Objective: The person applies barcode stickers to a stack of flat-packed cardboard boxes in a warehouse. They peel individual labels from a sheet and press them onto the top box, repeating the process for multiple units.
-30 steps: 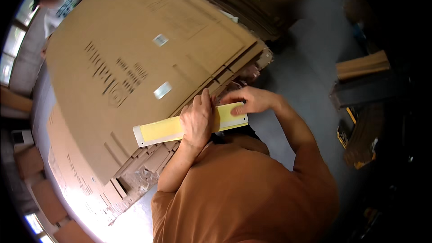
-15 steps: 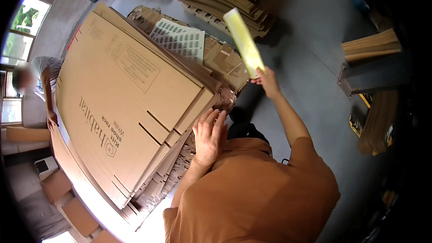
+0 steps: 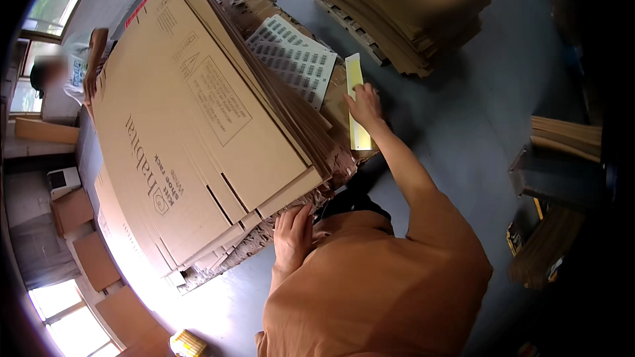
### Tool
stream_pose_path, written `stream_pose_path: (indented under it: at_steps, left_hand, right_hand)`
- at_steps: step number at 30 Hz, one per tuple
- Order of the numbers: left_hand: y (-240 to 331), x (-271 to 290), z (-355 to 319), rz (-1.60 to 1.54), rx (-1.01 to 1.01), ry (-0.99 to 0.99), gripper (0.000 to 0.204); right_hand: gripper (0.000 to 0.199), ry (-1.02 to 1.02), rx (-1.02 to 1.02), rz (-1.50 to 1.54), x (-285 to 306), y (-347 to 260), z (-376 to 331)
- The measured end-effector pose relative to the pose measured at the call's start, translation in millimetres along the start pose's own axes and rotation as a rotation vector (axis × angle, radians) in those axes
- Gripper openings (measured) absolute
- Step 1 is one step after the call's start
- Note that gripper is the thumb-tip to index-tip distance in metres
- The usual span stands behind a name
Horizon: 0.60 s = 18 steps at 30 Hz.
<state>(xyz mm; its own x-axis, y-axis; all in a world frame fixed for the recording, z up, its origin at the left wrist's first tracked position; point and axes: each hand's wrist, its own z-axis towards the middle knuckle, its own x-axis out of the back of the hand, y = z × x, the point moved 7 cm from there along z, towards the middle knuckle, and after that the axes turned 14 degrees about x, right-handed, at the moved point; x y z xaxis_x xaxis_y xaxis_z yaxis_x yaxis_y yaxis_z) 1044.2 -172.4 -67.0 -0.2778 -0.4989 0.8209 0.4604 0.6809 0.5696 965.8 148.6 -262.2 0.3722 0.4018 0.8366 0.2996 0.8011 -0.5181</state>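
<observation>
My right hand (image 3: pixel 364 106) is closed over a long, narrow yellow-and-white strip (image 3: pixel 357 133), gripping it near its middle. The strip rests over a brown cardboard surface (image 3: pixel 338 102), beside white sheets printed with rows of dark barcodes (image 3: pixel 297 63). My left hand (image 3: pixel 292 235) is by my body, near the front corner of a tall stack of flat brown cartons (image 3: pixel 192 132). Its fingers are loosely bent and apart, with nothing visible in them. Dark print and slots mark the top carton.
A second cardboard stack (image 3: pixel 397 6) stands on a pallet at the far side. Another person (image 3: pixel 79 73) reaches to the carton stack's left edge. At right stands a dark metal stand (image 3: pixel 549 172) with cardboard on it. Grey floor (image 3: pixel 476 132) lies between.
My right hand has brought the yellow strip down from the air onto the cardboard beside the barcode sheets. My left hand has drawn back from the stack's corner toward my body.
</observation>
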Motion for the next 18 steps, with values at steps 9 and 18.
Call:
stream_pose_path:
  at_steps: [9,18]
  left_hand:
    - [-6,9,-1,0.046,0.112,0.094,0.029]
    - [-11,13,19,-0.489,0.418,-0.141,0.019]
  right_hand:
    - [0.057,-0.201,-0.568,0.243,-97,-8,83]
    - [0.019,0.44,-0.091,0.613,8,5,96]
